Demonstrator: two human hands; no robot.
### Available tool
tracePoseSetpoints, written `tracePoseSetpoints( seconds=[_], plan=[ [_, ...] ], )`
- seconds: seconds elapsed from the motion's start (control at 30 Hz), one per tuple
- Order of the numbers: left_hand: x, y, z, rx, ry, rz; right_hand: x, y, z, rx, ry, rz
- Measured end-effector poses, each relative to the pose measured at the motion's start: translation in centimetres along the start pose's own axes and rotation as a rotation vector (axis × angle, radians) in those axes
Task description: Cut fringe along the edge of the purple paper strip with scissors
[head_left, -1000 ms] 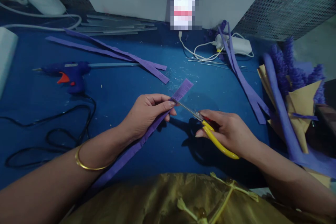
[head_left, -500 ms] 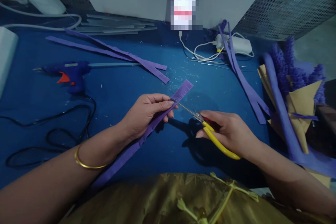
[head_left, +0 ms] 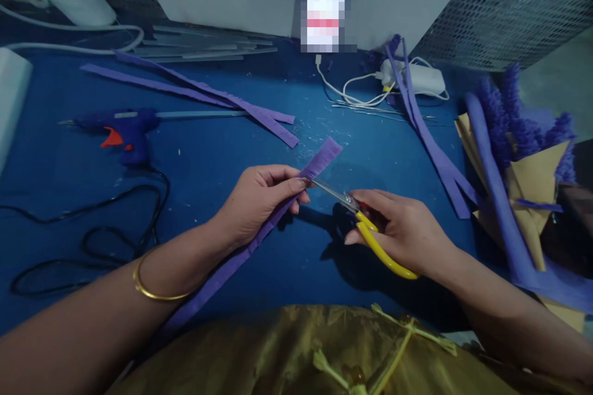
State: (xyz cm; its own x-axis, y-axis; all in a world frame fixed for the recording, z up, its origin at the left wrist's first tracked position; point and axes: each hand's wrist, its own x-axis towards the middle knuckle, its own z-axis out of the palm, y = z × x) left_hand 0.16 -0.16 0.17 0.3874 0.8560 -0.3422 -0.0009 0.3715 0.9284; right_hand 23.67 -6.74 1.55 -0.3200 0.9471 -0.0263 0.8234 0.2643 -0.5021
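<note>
Between thumb and fingers, my left hand (head_left: pixel 264 200) pinches a long purple crepe-paper strip (head_left: pixel 322 158). The strip's upper end sticks out past my fingertips and shows fine cuts along its edge; the rest trails down under my wrist toward my lap. My right hand (head_left: pixel 405 231) grips yellow-handled scissors (head_left: pixel 384 254). Their blades point up and left and meet the strip's edge right beside my left thumb. The blade tips are hidden at the paper, and part of the handles is covered by my right fingers.
A blue glue gun (head_left: pixel 125 129) with a black cord (head_left: pixel 160 197) lies left. More purple strips (head_left: pixel 204 89) rest behind it, others (head_left: pixel 430 142) at right. Thin wires (head_left: pixel 370 109) and a white power strip (head_left: pixel 424 79) sit at the back. Purple flowers in brown paper (head_left: pixel 532 179) stand far right.
The scissors have shifted slightly, with their blades looking closer together. The strip's free end has tilted a little upward. Both hands stay nearly in place.
</note>
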Motion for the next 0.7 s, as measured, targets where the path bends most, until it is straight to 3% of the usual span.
tracePoseSetpoints(
  seconds=[0.7],
  plan=[
    [-0.15, 0.11, 0.07, 0.023, -0.013, 0.002, 0.02, -0.12, -0.12, -0.01, -0.044, -0.015]
  ],
)
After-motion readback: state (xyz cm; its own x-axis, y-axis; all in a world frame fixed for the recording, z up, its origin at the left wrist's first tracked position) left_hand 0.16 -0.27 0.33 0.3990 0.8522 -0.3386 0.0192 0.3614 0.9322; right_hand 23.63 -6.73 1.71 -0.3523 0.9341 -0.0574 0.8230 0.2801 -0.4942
